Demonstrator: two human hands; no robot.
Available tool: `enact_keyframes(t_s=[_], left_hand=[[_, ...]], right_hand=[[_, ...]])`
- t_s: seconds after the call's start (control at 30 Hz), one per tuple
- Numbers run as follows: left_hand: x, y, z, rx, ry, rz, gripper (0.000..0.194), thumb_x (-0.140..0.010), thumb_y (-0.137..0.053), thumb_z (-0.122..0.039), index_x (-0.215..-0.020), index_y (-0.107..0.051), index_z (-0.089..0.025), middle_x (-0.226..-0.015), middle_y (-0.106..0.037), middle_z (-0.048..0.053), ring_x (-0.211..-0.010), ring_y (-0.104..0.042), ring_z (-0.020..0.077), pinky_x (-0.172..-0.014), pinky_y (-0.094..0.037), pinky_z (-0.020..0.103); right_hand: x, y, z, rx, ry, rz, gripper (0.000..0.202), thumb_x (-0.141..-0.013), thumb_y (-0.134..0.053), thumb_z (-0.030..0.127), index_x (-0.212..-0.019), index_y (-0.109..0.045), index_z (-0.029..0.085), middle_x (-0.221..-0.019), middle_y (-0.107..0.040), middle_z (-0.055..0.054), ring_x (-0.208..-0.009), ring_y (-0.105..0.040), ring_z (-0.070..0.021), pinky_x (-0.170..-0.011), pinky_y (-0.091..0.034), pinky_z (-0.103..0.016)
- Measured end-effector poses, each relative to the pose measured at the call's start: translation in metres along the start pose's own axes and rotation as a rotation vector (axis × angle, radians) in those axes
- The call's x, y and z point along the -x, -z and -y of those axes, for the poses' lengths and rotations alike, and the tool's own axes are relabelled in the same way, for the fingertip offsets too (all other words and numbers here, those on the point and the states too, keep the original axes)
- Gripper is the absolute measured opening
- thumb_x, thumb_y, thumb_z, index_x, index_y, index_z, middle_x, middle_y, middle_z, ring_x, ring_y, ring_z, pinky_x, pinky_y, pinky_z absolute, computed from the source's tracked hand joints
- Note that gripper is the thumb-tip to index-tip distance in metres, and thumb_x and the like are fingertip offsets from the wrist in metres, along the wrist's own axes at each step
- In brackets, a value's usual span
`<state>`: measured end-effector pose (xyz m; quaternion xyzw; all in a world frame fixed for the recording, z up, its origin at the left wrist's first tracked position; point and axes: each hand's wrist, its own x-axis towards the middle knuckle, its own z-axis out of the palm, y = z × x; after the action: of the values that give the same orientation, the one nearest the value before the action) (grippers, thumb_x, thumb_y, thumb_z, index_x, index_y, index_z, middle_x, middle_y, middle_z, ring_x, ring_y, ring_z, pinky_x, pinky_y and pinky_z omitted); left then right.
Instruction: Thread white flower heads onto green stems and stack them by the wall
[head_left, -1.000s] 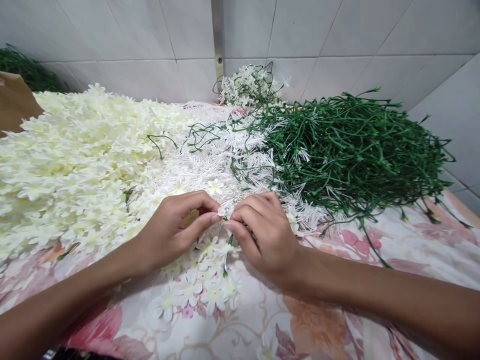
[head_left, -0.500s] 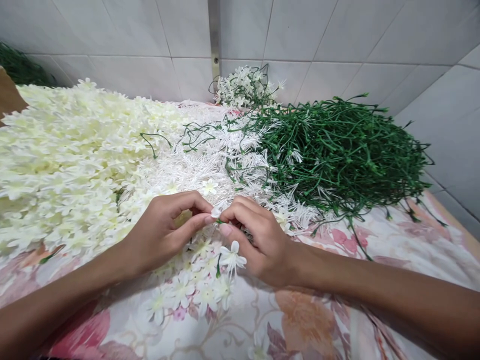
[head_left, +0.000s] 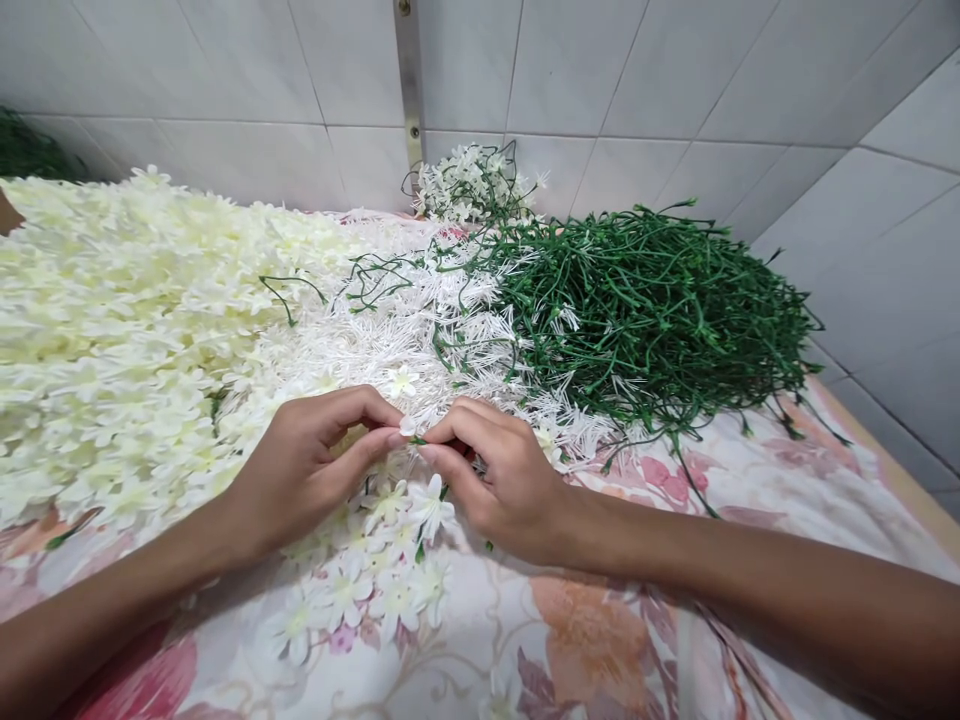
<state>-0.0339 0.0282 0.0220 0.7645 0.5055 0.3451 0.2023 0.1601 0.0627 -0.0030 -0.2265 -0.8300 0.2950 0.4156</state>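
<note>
Between the fingertips of both hands sits a small white artificial flower (head_left: 407, 426) with a bit of green stem (head_left: 418, 440) at its base. My left hand (head_left: 315, 465) pinches the white flower from the left. Thumb and forefinger of my right hand (head_left: 491, 475) are closed on the green stem from the right. Just below the fingers hangs another white flower (head_left: 431, 508) with a green tip. Loose cream blossoms (head_left: 375, 590) lie on the cloth beneath the hands. White stamen pieces (head_left: 360, 340) are heaped just behind them.
A broad heap of cream flower heads (head_left: 120, 320) covers the left. Tangled green stems (head_left: 645, 310) are piled on the right. A small bunch of white flowers with stems (head_left: 472, 185) rests against the tiled wall (head_left: 600, 70). Floral cloth (head_left: 592, 640) covers the surface.
The view has shifted slightly, so everything sits a little further left. Both hands keep their pinch at the flower and stem. The hanging flower has turned and shifted beside the right fingers.
</note>
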Motion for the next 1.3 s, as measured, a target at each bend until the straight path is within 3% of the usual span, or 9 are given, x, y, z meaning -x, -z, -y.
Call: enact_keyframes(t_s=[0.47, 0.7, 0.87, 0.97, 1.1, 1.3], left_hand=[[-0.0036, 0.003, -0.0021, 0.08, 0.06, 0.042, 0.012, -0.087, -0.056, -0.02, -0.083, -0.067, -0.019, -0.078, -0.071, 0.001, -0.069, -0.065, 0.0119, -0.063, -0.049, 0.019], [-0.0032, 0.003, 0.0012, 0.43, 0.253, 0.087, 0.014, -0.084, -0.064, -0.02, -0.097, -0.068, -0.023, -0.085, -0.071, -0.001, -0.071, -0.065, 0.0086, -0.063, -0.052, 0.013], [-0.0053, 0.0062, -0.0011, 0.544, 0.33, 0.161, 0.004, -0.083, -0.067, -0.02, -0.084, -0.07, -0.022, -0.075, -0.069, -0.002, -0.066, -0.064, 0.0072, -0.061, -0.051, 0.011], [-0.0057, 0.0064, -0.0017, 0.517, 0.332, 0.16, 0.003, -0.081, -0.068, -0.021, -0.079, -0.07, -0.021, -0.073, -0.069, -0.002, -0.068, -0.065, 0.0084, -0.062, -0.051, 0.012], [-0.0063, 0.0055, -0.0015, 0.346, 0.225, 0.074, 0.006, -0.082, -0.067, -0.021, -0.079, -0.072, -0.022, -0.079, -0.071, 0.0, -0.072, -0.064, 0.0103, -0.064, -0.051, 0.015], [-0.0042, 0.0062, -0.0024, 0.168, 0.134, 0.041, 0.011, -0.084, -0.061, -0.02, -0.078, -0.07, -0.02, -0.077, -0.07, 0.001, -0.07, -0.064, 0.0126, -0.062, -0.049, 0.019]], right_hand=[[0.0012, -0.0001, -0.0016, 0.029, 0.001, -0.049, 0.013, -0.089, -0.055, 0.011, -0.083, -0.066, 0.01, -0.069, -0.066, -0.003, -0.062, -0.057, -0.0121, -0.061, -0.042, -0.024], [0.0004, -0.0003, -0.0028, -0.001, 0.047, -0.061, 0.012, -0.09, -0.056, 0.011, -0.085, -0.066, 0.012, -0.074, -0.07, -0.003, -0.066, -0.06, -0.0122, -0.065, -0.043, -0.025], [0.0009, 0.0008, -0.003, -0.003, 0.091, -0.055, 0.015, -0.092, -0.054, 0.015, -0.081, -0.063, 0.015, -0.069, -0.065, -0.001, -0.061, -0.055, -0.0113, -0.06, -0.043, -0.023], [0.0007, 0.0013, -0.0026, -0.007, 0.1, -0.046, 0.016, -0.092, -0.054, 0.015, -0.079, -0.063, 0.015, -0.067, -0.064, 0.0, -0.06, -0.055, -0.0109, -0.059, -0.042, -0.023], [0.0003, 0.0011, -0.0024, 0.002, 0.06, -0.039, 0.016, -0.091, -0.054, 0.013, -0.079, -0.064, 0.013, -0.066, -0.063, -0.001, -0.059, -0.055, -0.0108, -0.058, -0.042, -0.022], [0.0003, 0.0008, -0.0014, 0.0, -0.019, -0.018, 0.014, -0.09, -0.054, 0.011, -0.082, -0.065, 0.01, -0.066, -0.063, -0.001, -0.057, -0.055, -0.0094, -0.055, -0.04, -0.021]])
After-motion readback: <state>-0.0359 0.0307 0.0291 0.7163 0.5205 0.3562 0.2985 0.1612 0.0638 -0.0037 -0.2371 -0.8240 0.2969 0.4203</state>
